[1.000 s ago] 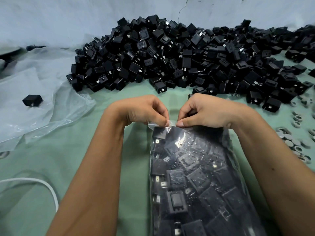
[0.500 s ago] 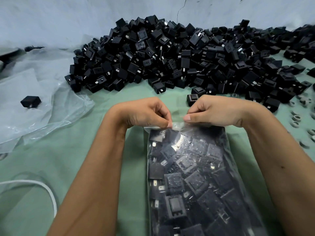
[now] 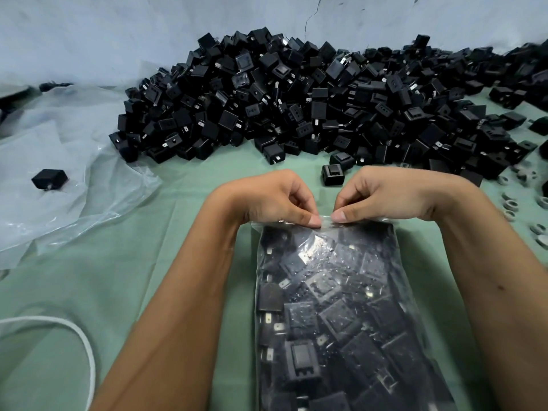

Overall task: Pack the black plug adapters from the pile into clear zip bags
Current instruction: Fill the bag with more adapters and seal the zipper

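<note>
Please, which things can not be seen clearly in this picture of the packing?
- Zip bag, head view: its lower end is cut off by the bottom edge.
- Zip seal: left hand and right hand pinch it, hiding whether it is closed.
- Pile of plug adapters: cut off at the right edge.
- Small grey rings: blurred.

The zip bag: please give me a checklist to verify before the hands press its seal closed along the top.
1. Bag filled with adapters: ok.
2. Left hand pinches the top strip: ok.
3. Right hand pinches the strip beside it, thumbs nearly meeting near the middle: ok.
4. No adapter sticking out past the strip: ok where it shows; the hands hide part of it.
5. Seal already pressed shut along its length: cannot tell.
6. Table bare beside the bag to lay it down: ok; the pile lies farther back.
</note>
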Available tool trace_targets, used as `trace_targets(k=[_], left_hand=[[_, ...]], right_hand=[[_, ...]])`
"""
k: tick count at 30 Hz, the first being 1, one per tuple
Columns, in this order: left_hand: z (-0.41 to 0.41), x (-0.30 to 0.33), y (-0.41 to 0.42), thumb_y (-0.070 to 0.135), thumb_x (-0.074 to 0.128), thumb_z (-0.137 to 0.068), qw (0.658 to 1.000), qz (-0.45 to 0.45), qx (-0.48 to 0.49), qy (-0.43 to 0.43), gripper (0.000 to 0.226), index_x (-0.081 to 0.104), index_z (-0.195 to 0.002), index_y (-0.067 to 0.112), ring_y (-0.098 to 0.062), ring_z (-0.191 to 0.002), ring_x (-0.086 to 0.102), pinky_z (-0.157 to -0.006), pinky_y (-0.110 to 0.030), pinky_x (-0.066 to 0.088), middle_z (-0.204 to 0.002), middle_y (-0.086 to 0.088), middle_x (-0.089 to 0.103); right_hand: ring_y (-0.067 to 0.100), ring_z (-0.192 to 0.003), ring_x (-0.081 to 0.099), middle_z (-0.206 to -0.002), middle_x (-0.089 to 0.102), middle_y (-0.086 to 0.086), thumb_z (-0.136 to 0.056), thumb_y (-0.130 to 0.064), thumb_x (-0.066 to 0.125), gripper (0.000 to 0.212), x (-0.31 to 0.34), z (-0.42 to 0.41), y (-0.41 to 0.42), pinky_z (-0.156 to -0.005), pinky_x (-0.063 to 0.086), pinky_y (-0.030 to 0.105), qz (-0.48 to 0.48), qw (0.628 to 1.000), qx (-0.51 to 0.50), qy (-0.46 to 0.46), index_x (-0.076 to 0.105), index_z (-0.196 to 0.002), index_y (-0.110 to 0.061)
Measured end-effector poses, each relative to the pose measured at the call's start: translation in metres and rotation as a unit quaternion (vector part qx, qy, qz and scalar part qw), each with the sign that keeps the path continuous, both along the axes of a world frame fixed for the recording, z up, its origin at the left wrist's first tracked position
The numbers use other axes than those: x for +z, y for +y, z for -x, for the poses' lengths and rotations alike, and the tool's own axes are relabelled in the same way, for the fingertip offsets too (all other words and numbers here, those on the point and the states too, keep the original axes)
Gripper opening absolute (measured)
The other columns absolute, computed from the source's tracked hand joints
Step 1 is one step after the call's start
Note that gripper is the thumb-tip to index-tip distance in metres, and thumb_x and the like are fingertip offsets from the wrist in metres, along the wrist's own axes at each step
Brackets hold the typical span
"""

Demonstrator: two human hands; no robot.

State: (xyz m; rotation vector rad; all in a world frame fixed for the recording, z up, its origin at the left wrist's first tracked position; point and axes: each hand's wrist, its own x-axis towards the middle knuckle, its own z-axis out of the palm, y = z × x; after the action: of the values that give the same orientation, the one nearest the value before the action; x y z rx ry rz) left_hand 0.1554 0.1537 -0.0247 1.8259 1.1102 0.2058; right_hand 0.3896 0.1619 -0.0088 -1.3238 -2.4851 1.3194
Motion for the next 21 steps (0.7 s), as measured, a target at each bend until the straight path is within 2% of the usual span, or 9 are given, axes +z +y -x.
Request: trace_targets(k=[4,7,9,12,16,21], left_hand=[[0.001,-0.002,0.0,0.02,0.079,-0.089,1.0,-0.001,0.011,-0.016,0.011,0.081,-0.092,0.01,-0.013,-0.078,0.066,-0.081,-0.032,0.053,-0.087,-0.009,0.078],[-0.003,-0.001,0.0,0.034,0.08,-0.084,1.0,-0.009,0.018,-0.005,0.023,0.081,-0.089,0.011,-0.01,-0.07,0.059,-0.072,-0.027,0.047,-0.076,-0.004,0.073],[-0.006,-0.001,-0.001,0.027,0.08,-0.086,1.0,-0.011,0.011,-0.003,0.018,0.082,-0.091,0.01,-0.007,-0.07,0.059,-0.072,-0.022,0.046,-0.076,-0.002,0.074],[-0.005,-0.001,-0.001,0.018,0.078,-0.089,1.0,-0.009,0.011,-0.007,0.013,0.081,-0.094,0.007,-0.008,-0.072,0.061,-0.073,-0.021,0.048,-0.081,-0.005,0.075],[-0.002,0.0,-0.001,0.018,0.078,-0.09,1.0,-0.014,0.018,0.001,0.009,0.082,-0.093,0.01,-0.006,-0.073,0.063,-0.074,-0.022,0.05,-0.081,-0.002,0.077],[0.004,0.006,-0.003,0.021,0.079,-0.09,0.999,-0.006,0.02,0.035,0.007,0.083,-0.093,0.016,-0.012,-0.083,0.07,-0.093,-0.04,0.057,-0.089,-0.004,0.08]], right_hand=[[0.009,-0.065,0.053,-0.072,0.07,0.007,-0.089,-0.037,0.077,0.016,-0.003,0.005,0.0,-0.068,0.042,0.032,0.001,0.999,0.006,0.032,0.081,-0.082,-0.023],[0.003,-0.056,0.046,-0.06,0.06,-0.008,-0.091,-0.037,0.077,0.017,-0.005,0.01,0.002,-0.059,0.038,0.019,-0.019,1.0,0.015,0.018,0.08,-0.075,-0.03],[-0.001,-0.051,0.047,-0.056,0.06,-0.012,-0.092,-0.031,0.078,0.02,-0.006,0.012,0.003,-0.052,0.035,0.009,-0.027,0.999,0.021,0.018,0.079,-0.072,-0.032],[-0.001,-0.052,0.049,-0.057,0.061,-0.011,-0.092,-0.026,0.078,0.016,-0.007,0.013,0.004,-0.052,0.037,0.011,-0.033,0.999,0.033,0.02,0.079,-0.076,-0.027],[-0.002,-0.054,0.052,-0.059,0.064,-0.013,-0.093,-0.028,0.076,0.016,-0.008,0.014,0.004,-0.054,0.04,0.012,-0.06,0.997,0.048,0.014,0.077,-0.078,-0.027],[-0.002,-0.053,0.05,-0.058,0.062,-0.014,-0.095,-0.03,0.073,0.02,-0.01,0.014,0.005,-0.054,0.039,0.013,-0.072,0.996,0.051,0.011,0.074,-0.076,-0.026]])
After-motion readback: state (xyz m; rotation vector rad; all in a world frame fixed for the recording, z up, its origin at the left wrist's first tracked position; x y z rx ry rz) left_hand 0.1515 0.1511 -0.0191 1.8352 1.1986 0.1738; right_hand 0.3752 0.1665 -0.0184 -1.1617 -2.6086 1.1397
